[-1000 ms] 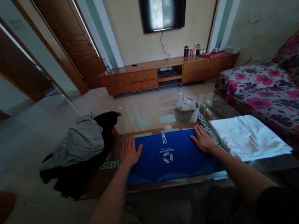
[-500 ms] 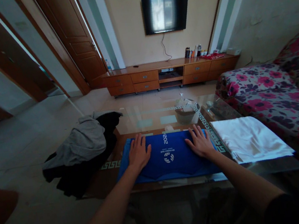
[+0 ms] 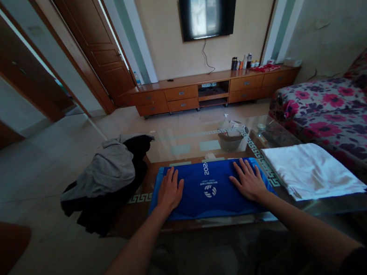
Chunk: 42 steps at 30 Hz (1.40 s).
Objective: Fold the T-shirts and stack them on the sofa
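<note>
A folded blue garment (image 3: 212,203) with white print lies flat on the glass table (image 3: 171,148), close to its near edge. On the garment's left part rests my left hand (image 3: 171,190), palm down with its fingers spread. My right hand (image 3: 249,180) lies on the right part in the same way, fingers apart. Neither hand grips anything. Folded white cloth (image 3: 313,171) sits to the right of the blue garment. A heap of grey and black clothing (image 3: 104,172) is at the table's left side.
Beyond the garment, a bin or basket (image 3: 232,140) shows at the table's far part, near a small glass object (image 3: 260,128). A flowered sofa (image 3: 329,116) stands at the right. Against the back wall is a low wooden cabinet (image 3: 181,93) beneath a television (image 3: 209,13).
The view has shifted slightly, so the scene sits a little further right. Both hands remain spread on the blue garment, with the left slightly lower on it.
</note>
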Available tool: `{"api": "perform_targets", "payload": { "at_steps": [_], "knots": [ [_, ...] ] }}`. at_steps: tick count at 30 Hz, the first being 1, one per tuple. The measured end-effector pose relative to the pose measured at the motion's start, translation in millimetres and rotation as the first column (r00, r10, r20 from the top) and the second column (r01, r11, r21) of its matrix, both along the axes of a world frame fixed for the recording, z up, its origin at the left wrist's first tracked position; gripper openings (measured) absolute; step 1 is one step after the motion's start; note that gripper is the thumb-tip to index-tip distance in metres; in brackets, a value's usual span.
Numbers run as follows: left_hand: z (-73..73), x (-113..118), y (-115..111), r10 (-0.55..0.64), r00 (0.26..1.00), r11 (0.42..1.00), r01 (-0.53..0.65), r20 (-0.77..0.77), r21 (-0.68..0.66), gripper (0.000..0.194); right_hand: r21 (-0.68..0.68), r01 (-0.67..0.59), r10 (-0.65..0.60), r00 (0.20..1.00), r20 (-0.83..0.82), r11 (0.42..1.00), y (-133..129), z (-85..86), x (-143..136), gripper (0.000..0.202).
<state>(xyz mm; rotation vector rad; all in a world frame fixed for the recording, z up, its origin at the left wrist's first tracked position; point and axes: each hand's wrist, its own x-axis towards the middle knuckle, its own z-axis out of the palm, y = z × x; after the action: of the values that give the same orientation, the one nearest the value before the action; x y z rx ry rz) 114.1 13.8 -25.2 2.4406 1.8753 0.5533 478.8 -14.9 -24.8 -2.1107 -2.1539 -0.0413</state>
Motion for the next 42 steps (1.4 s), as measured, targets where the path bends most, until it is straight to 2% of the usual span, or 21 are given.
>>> {"api": "perform_targets", "payload": {
  "at_steps": [5, 10, 15, 18, 22, 26, 31, 37, 42],
  "knots": [
    [-9.1, -24, -2, 0.011, 0.998, 0.998, -0.015, -0.062, -0.057, 0.065, -0.046, -0.035, 0.035, 0.999, -0.006, 0.998, -6, -0.4, 1, 0.086],
    [-12.3, -28, -5, 0.003, 0.993, 0.997, -0.013, -0.117, -0.082, 0.074, -0.053, -0.016, 0.016, 1.0, -0.008, 0.998, -5, -2.5, 0, 0.094],
    [2.1, -16, -10, 0.022, 0.987, 1.0, -0.025, -0.161, -0.016, 0.081, -0.064, -0.002, 0.002, 1.0, -0.001, 0.998, -6, 0.2, -3, 0.095],
    [9.7, -2, -16, -0.069, 0.986, 0.998, 0.068, -0.152, -0.011, 0.081, -0.041, -0.052, 0.052, 0.999, 0.008, 0.998, -12, 2.0, -9, 0.096],
    [6.6, 10, -26, -0.241, 0.962, 0.968, 0.229, -0.126, -0.105, 0.082, -0.052, -0.138, 0.138, 0.99, -0.003, 0.989, -22, 2.7, -16, 0.095],
    [3.2, 10, -29, -0.253, 0.962, 0.96, 0.236, -0.103, -0.151, 0.086, -0.088, -0.127, 0.126, 0.992, -0.018, 0.988, -25, 6.6, -18, 0.096],
    [13.5, 12, -29, -0.221, 0.972, 0.972, 0.213, -0.081, -0.097, 0.088, -0.096, -0.157, 0.153, 0.987, -0.039, 0.983, -28, 19.0, -26, 0.101],
    [13.9, 21, -35, -0.366, 0.925, 0.925, 0.35, -0.1, -0.144, 0.073, -0.137, -0.247, 0.239, 0.968, -0.07, 0.959, -40, 21.0, -39, 0.095],
    [11.5, 19, -32, -0.38, 0.92, 0.92, 0.364, -0.098, -0.145, 0.071, -0.15, -0.253, 0.244, 0.967, -0.075, 0.956, -40, 20.2, -41, 0.09]
  ]
}}
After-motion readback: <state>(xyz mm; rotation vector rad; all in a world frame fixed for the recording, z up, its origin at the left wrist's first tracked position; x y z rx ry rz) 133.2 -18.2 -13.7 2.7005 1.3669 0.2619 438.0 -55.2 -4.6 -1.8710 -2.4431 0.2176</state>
